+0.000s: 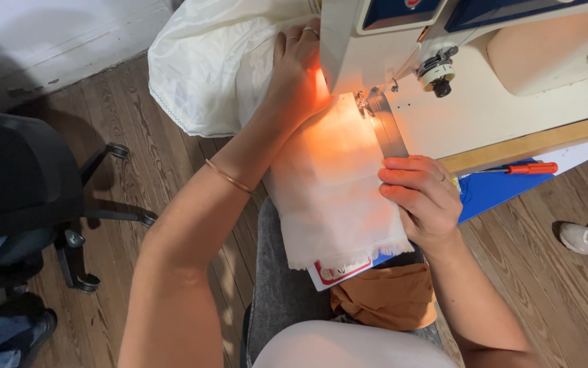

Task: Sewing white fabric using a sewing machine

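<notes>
Wooden floorboards [171, 170] run under a pale worktop [546, 140] carrying a cream sewing machine [485, 61]; I see white fabric [335, 191] lying under its needle area, long axis running from the machine toward the lap; my left hand [297, 68] presses flat on the cloth beyond the needle, fingers spread, gripping nothing; my right hand [420, 194], nearer, pinches the fabric's right edge just beside the metal plate [389, 129]; an orange screwdriver [529, 167] lies apart; a black office chair [28, 197] stands left.
</notes>
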